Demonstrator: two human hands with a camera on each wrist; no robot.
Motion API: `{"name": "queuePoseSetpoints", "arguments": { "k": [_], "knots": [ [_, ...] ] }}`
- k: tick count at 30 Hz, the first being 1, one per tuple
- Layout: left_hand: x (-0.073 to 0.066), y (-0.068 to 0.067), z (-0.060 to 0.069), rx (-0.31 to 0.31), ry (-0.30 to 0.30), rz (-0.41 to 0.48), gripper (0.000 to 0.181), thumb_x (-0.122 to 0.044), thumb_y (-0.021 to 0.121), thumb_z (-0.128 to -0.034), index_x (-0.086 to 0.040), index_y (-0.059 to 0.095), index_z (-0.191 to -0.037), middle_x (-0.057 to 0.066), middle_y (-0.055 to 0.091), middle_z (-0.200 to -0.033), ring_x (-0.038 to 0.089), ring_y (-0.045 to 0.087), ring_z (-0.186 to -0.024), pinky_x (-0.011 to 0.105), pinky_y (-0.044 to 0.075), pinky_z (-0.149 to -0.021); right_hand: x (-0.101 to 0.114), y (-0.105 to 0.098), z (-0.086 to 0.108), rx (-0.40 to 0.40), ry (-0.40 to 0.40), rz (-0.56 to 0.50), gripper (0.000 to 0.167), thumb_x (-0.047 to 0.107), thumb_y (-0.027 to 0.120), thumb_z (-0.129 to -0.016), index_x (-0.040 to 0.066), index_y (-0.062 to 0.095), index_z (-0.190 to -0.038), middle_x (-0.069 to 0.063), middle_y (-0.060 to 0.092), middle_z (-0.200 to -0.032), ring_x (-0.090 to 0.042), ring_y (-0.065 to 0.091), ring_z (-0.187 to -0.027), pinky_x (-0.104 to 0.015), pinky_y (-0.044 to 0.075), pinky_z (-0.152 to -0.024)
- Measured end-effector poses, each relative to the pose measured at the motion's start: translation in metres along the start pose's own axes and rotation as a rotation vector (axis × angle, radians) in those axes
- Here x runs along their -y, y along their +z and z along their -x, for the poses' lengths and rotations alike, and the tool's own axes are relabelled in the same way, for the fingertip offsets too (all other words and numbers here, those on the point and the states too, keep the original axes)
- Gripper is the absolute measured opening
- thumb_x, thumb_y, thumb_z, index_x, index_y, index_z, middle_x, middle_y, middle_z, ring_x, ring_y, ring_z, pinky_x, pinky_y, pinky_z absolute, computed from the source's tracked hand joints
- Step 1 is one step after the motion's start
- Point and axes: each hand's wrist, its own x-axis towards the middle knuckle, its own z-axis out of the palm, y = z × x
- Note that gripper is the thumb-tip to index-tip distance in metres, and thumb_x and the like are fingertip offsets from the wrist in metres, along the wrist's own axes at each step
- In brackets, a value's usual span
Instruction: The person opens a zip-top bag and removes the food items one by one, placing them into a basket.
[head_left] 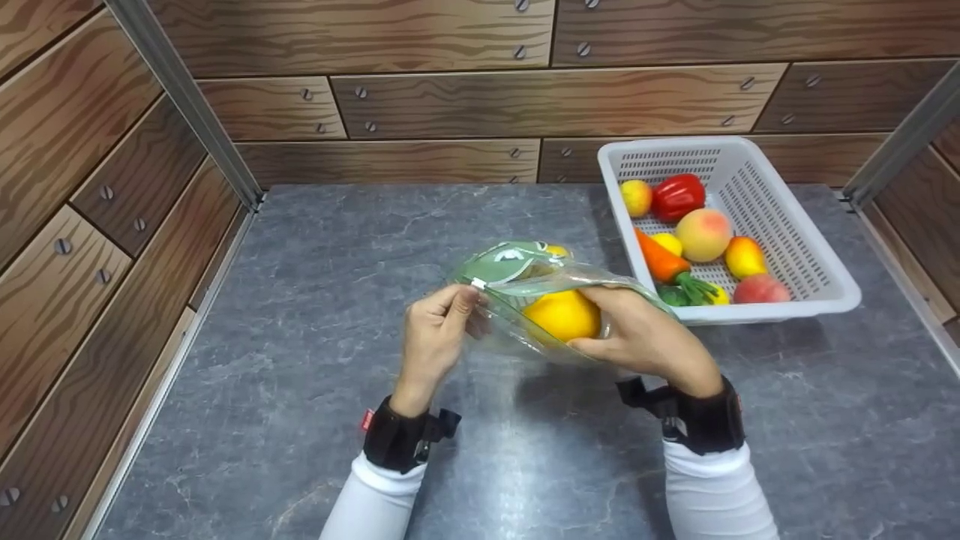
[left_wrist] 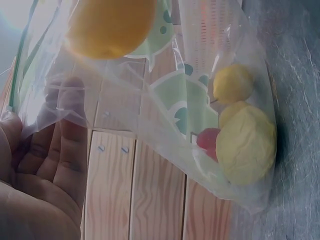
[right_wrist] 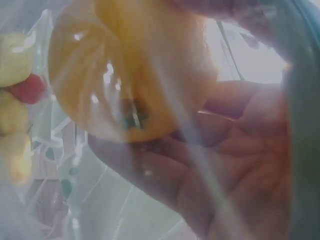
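Note:
A clear zip bag [head_left: 510, 341] with a green print hangs between both hands. My left hand [head_left: 439, 326] pinches its rim beside the white slider [head_left: 478, 283]. Inside the bag's mouth, my right hand [head_left: 649, 334] holds a yellow-orange fruit, seemingly an orange [head_left: 564, 316], between thumb and fingers. A green stem mark [right_wrist: 134, 116] shows on that fruit in the right wrist view. Lower in the bag, the left wrist view shows a pale, wrinkled round piece [left_wrist: 246, 144], a yellow fruit [left_wrist: 233, 83] and something red [left_wrist: 207, 140]; their exact kinds are unclear through the film.
A white slotted basket [head_left: 806, 236] stands at the back right. It holds a red bell pepper [head_left: 679, 196], a carrot [head_left: 660, 257], a peach [head_left: 703, 234] and several other pieces. Wood-patterned walls [head_left: 442, 105] border the grey marbled tabletop [head_left: 300, 360].

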Motion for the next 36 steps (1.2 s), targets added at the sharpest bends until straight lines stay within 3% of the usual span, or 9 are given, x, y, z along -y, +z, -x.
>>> {"name": "queuePoseSetpoints", "arguments": {
  "k": [7,11,15,18,26,36],
  "knots": [
    [0.0,0.002,0.001,-0.013,0.03,-0.031,0.057,-0.049,0.053,-0.0982,0.003,0.073,-0.084,0.015,0.074,-0.075,0.023,0.068,-0.056,0.032,0.058,-0.05,-0.005,-0.011,0.011,0.053,-0.027,-0.103,0.064,0.007,0.083,-0.084,-0.001,0.058,-0.142,-0.016,0.067,-0.134,-0.026,0.066,-0.112,-0.049,0.056,-0.099],
    [0.001,0.003,0.001,-0.017,0.061,-0.05,0.057,-0.048,0.054,-0.0979,0.003,0.072,-0.082,0.014,0.072,-0.072,0.025,0.066,-0.054,0.033,0.057,-0.049,-0.007,-0.014,0.017,0.051,-0.072,-0.197,0.063,0.004,0.084,-0.085,-0.003,0.057,-0.142,-0.016,0.066,-0.137,-0.02,0.064,-0.115,-0.032,0.054,-0.101],
    [0.001,0.003,0.001,0.001,0.111,-0.04,0.052,-0.043,0.055,-0.0988,0.003,0.071,-0.082,0.013,0.071,-0.069,0.025,0.066,-0.054,0.033,0.057,-0.049,-0.002,-0.014,0.018,0.017,-0.05,-0.406,0.065,-0.001,0.082,-0.086,-0.006,0.052,-0.143,-0.019,0.058,-0.144,-0.016,0.06,-0.122,-0.022,0.05,-0.103],
    [0.001,0.003,0.001,0.019,0.13,-0.036,0.05,-0.041,0.056,-0.0994,0.003,0.071,-0.083,0.012,0.072,-0.069,0.025,0.067,-0.055,0.031,0.057,-0.05,0.004,-0.015,0.018,-0.024,0.002,-0.542,0.068,-0.006,0.081,-0.085,-0.008,0.049,-0.145,-0.02,0.053,-0.147,-0.013,0.057,-0.126,-0.023,0.049,-0.106],
    [0.002,0.002,0.0,-0.028,0.129,-0.034,0.047,-0.038,0.057,-0.0997,0.003,0.071,-0.081,0.011,0.071,-0.067,0.028,0.066,-0.053,0.031,0.056,-0.048,0.013,-0.026,0.025,-0.064,0.046,-0.667,0.071,-0.015,0.078,-0.083,-0.009,0.048,-0.147,-0.027,0.051,-0.148,-0.014,0.063,-0.122,-0.024,0.052,-0.103],
    [0.003,0.002,0.0,-0.049,0.082,-0.033,0.049,-0.038,0.056,-0.1025,0.004,0.071,-0.083,0.01,0.071,-0.066,0.02,0.065,-0.05,0.031,0.055,-0.045,0.006,-0.039,0.037,-0.068,0.047,-0.797,0.07,-0.021,0.072,-0.084,-0.006,0.049,-0.148,-0.009,0.062,-0.143,-0.022,0.069,-0.114,-0.031,0.058,-0.095]
  ]
}}
